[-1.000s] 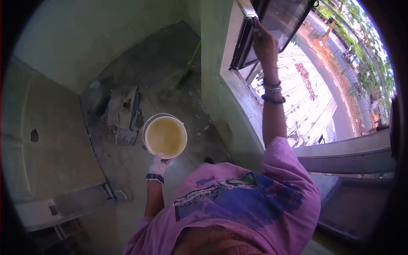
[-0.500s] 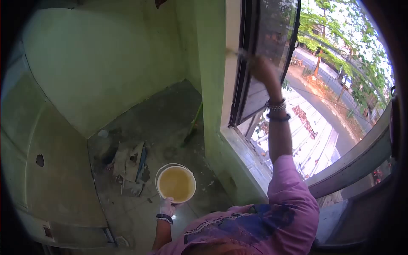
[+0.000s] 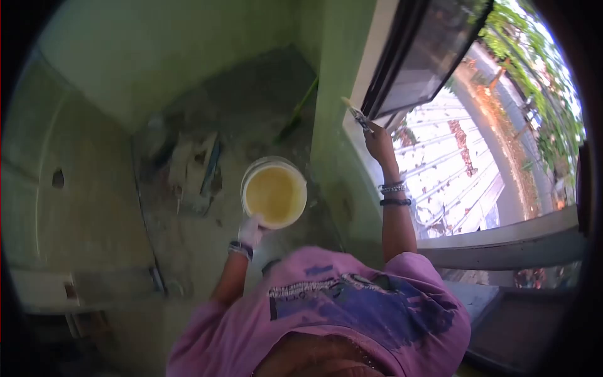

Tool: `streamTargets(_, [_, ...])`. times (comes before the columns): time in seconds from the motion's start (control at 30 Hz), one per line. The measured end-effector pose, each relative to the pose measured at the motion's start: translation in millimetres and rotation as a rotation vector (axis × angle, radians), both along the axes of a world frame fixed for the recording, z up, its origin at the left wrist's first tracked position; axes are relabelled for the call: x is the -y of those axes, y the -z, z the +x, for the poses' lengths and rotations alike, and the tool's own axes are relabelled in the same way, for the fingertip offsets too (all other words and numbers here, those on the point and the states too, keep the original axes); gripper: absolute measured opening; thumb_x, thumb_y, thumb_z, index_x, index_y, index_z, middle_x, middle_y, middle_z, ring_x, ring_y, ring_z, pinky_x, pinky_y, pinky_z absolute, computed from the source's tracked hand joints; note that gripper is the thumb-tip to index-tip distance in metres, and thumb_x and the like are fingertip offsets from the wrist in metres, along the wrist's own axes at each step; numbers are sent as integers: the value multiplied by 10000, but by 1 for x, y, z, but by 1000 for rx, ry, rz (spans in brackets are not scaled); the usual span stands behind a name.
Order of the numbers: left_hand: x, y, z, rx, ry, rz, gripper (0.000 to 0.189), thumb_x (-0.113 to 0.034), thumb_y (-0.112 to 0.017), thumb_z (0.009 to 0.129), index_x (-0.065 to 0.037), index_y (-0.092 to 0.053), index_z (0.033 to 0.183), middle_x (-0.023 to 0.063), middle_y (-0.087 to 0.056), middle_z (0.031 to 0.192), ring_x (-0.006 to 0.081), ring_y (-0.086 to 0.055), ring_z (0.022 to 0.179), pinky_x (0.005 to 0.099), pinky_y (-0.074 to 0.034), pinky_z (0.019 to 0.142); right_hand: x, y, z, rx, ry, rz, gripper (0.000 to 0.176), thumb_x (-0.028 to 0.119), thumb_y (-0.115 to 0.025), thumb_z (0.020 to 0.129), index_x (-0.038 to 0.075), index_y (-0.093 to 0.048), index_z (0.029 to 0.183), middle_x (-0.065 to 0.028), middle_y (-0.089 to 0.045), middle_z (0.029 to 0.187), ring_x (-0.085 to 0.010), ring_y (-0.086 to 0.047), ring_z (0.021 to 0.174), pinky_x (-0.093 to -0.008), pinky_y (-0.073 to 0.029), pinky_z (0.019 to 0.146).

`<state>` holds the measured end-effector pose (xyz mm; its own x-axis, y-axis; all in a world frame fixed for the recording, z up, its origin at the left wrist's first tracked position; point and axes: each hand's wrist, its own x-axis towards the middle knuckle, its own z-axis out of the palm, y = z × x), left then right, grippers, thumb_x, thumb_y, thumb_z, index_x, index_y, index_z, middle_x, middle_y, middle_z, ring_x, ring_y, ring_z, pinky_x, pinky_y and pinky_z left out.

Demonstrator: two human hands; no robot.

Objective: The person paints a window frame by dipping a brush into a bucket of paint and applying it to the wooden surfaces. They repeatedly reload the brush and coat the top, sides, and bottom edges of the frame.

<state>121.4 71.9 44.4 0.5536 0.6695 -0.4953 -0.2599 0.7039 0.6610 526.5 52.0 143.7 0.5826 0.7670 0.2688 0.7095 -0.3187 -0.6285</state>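
Observation:
My left hand point(image 3: 251, 232), in a whitish glove, grips the near rim of a white bucket point(image 3: 305, 191). Pale yellow paint point(image 3: 274, 193) fills much of what shows inside it. At the window, my right hand point(image 3: 379, 144) is closed round a paintbrush point(image 3: 358, 117). Its bristles point up and left, close to the pale window frame point(image 3: 372, 63) in this view. Bracelets circle my right wrist, and a dark band is on my left.
A dark-framed window sash point(image 3: 433, 50) stands swung outward, with a roof point(image 3: 440, 157) and a street beyond. Scraps and boards point(image 3: 191, 166) lie on the grey floor. A green-handled broom point(image 3: 304, 103) leans in the corner beside the green wall point(image 3: 342, 138).
My right hand has come down and nearer to me with the brush. The bucket appears higher in view, still in my left hand, as the camera has tilted down.

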Motion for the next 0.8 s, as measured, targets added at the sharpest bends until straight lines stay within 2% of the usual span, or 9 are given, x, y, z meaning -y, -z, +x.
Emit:
streamTargets(0.1, [-5, 30, -3, -35, 46, 16, 539, -38, -456, 811, 42, -272, 1312, 204, -442, 1256, 330, -516, 1117, 485, -501, 880, 36, 2, -69, -357, -75, -86, 431, 73, -499, 796, 100, -486, 1227, -274, -604, 915, -374, -613, 872, -413, -468, 784])
streamTargets(0.2, [-7, -6, 9, -128, 140, 181, 565, -10, -443, 779, 13, -287, 1322, 188, -477, 1227, 307, -528, 1110, 468, -519, 856, 37, 37, -95, -159, -284, 183, 385, 61, -501, 828, 87, -473, 1211, -236, -579, 1008, -357, -582, 906, -410, -438, 776])
streamTargets(0.23, [-11, -14, 10, -180, 181, 320, 574, -4, -442, 770, 6, -294, 1325, 185, -486, 1221, 298, -532, 1105, 463, -520, 852, 36, 12, -105, -226, -340, -18, 328, 152, -566, 854, 58, -530, 1165, -155, -586, 839, -250, -573, 724, -339, -437, 654])
streamTargets(0.3, [-19, -44, 3, -268, 321, 190, 574, -15, -489, 743, 7, -347, 1299, 146, -508, 1195, 209, -546, 1080, 353, -506, 860, 22, -11, -124, -144, -385, -147, 369, 237, -618, 827, 39, -559, 1133, -149, -581, 841, -253, -567, 761, -335, -433, 668])
streamTargets(0.33, [-25, -35, -3, -221, 368, 263, 598, -43, -520, 745, 3, -336, 1312, 131, -509, 1196, 187, -544, 1072, 329, -488, 870, 15, -18, -131, -103, -425, -185, 538, 354, -699, 743, 59, -551, 1169, -168, -563, 935, -289, -579, 850, -365, -452, 738])
streamTargets(0.5, [-48, -39, -23, 25, 571, 469, 809, -224, -628, 745, 4, -197, 1392, 116, -416, 1322, 157, -428, 1182, 308, -364, 987, -5, -32, -174, 63, -621, -410, 794, 440, -796, 570, 80, -526, 1224, -203, -474, 1154, -369, -535, 1044, -415, -439, 889])
streamTargets(0.67, [-72, -44, -28, 49, 795, 647, 966, -442, -648, 738, 16, -129, 1412, 125, -312, 1398, 167, -308, 1270, 299, -232, 1061, -10, -17, -203, 107, -708, -410, 559, 332, -784, 610, 63, -606, 1067, -158, -522, 1011, -339, -583, 911, -405, -462, 805])
streamTargets(0.73, [-82, -27, -32, -37, 824, 646, 808, -212, -548, 712, -42, -176, 1409, 117, -431, 1263, 158, -466, 1071, 299, -429, 840, -9, -14, -213, 78, -700, -399, 498, 285, -773, 626, 55, -606, 1035, -153, -532, 986, -332, -586, 888, -398, -464, 788])
streamTargets(0.8, [-88, -9, -40, -21, 844, 669, 824, -208, -565, 710, -62, -161, 1413, 120, -467, 1214, 156, -520, 994, 301, -489, 743, -9, -5, -222, 39, -689, -318, 411, 217, -748, 649, 34, -597, 984, -159, -543, 929, -328, -585, 860, -391, -464, 759])
